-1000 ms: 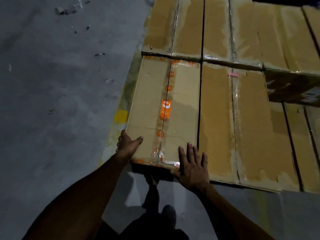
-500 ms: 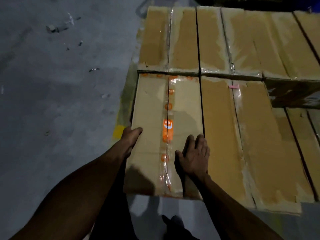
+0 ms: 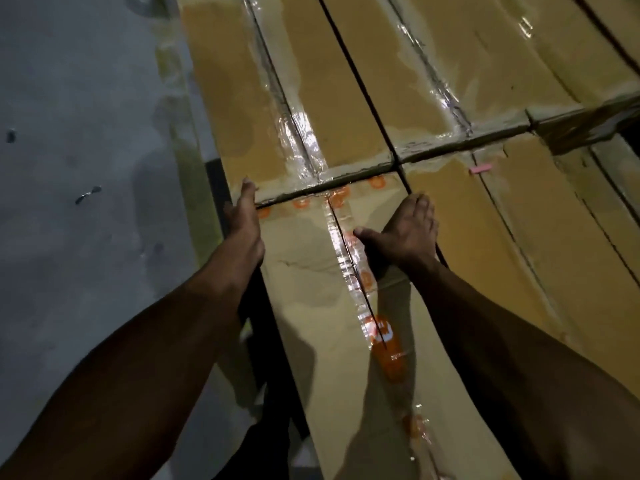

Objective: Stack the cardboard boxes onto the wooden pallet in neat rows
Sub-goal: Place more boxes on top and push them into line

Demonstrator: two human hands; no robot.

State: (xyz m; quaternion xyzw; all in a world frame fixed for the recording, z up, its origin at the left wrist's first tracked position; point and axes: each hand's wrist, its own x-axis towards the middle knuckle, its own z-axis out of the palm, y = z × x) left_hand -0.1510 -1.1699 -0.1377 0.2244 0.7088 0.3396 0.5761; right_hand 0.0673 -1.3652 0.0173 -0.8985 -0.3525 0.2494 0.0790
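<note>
Orange printed tape along the centre seam of the nearest cardboard box, bearing a white logo mark, blurred; no legible text, numbers or brand elsewhere.

Warehouse floor: bare grey concrete beside rows of taped cardboard boxes.

A grey concrete floor fills the left side, mottled with darker stains. Small bits of debris lie scattered on it. A worn yellowish painted line runs along the floor, right of the debris. The light is dim.
</note>
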